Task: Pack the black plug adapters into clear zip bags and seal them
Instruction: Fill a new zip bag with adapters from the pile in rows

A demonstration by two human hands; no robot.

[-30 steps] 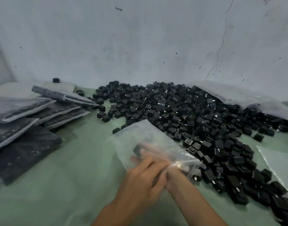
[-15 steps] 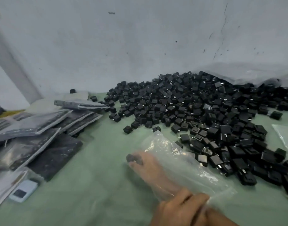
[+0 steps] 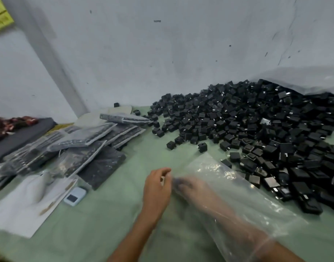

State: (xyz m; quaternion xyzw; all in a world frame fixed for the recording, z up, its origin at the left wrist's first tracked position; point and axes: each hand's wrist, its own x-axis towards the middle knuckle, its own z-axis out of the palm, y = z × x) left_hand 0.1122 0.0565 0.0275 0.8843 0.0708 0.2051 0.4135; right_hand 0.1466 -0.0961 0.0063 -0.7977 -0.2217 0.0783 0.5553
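Packing workshop, probably (adapter heap (image 3: 256,129); filled bags (image 3: 83,140))

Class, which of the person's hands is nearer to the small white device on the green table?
Left. The left hand lies right of the white device; the right hand is farther right, inside the clear zip bag.

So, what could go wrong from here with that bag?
The right hand is forearm-deep in the clear zip bag; pulling out could drag the bag along unless the grip of the left hand at the closed end holds. The bag lies beside the pile of plug adapters, which could scatter.
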